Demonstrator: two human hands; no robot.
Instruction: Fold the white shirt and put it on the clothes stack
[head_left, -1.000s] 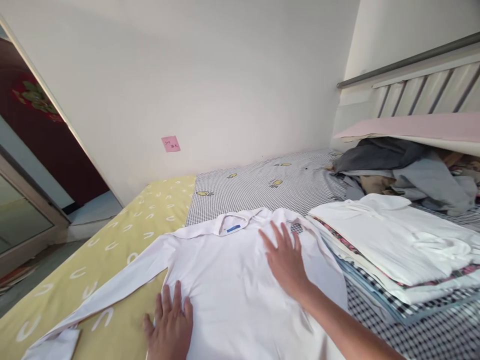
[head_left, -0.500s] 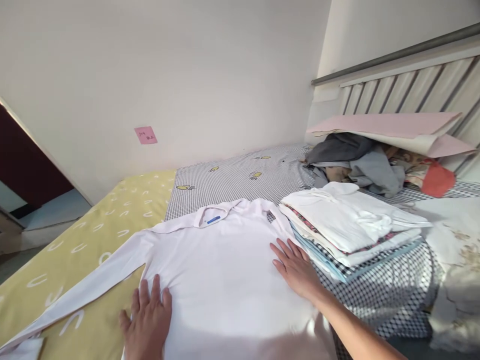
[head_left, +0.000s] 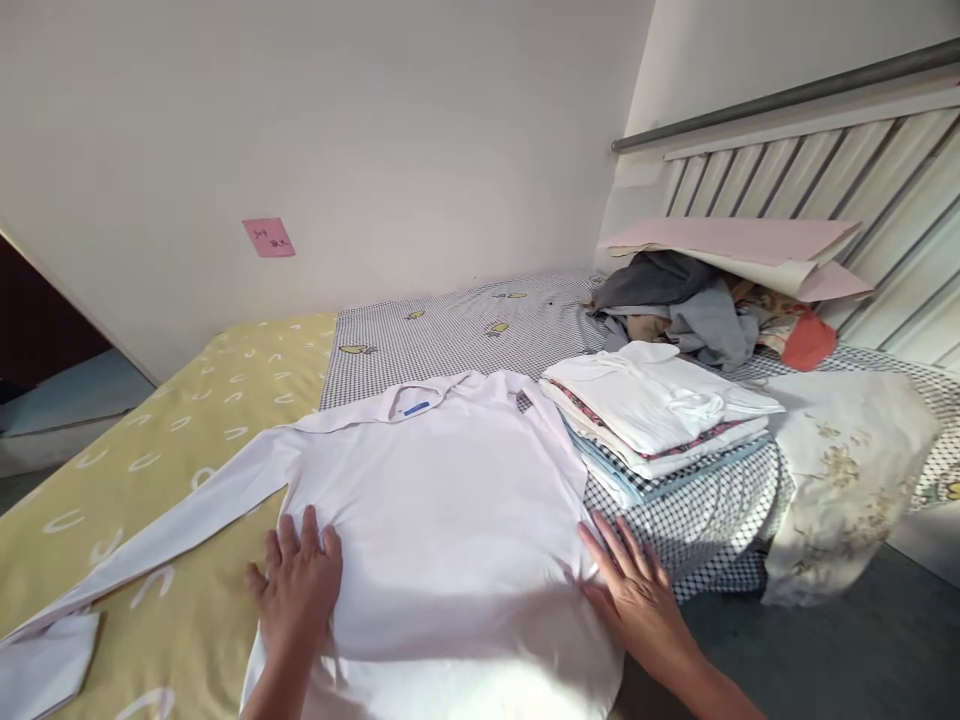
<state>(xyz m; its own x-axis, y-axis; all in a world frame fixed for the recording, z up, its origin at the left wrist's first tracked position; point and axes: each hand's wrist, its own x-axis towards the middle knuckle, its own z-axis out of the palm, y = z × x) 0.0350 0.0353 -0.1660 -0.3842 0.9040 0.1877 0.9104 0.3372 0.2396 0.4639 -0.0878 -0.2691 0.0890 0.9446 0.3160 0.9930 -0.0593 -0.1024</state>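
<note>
A white long-sleeved shirt (head_left: 450, 510) lies spread over the bed, its collar at the far end with a blue label inside. One sleeve stretches out to the left; the other is mostly out of sight on the right. My left hand (head_left: 300, 580) rests flat on the shirt's left side edge, fingers apart. At the right side edge, my right hand (head_left: 637, 590) lies with spread fingers touching the cloth. Just beyond the right hand sits a stack of folded clothes (head_left: 660, 400), white on top.
Yellow sheet (head_left: 180, 440) covers the bed's left part, checked sheet (head_left: 435, 340) the rest. Crumpled clothes (head_left: 675, 300) lie under a pink sheet of card (head_left: 735, 240) by the slatted rail (head_left: 787, 170). A flowered cloth (head_left: 847, 480) hangs over the bed's right edge.
My right hand has moved down along the shirt's right side, toward me. My left hand stays at the left edge. The view has shifted slightly.
</note>
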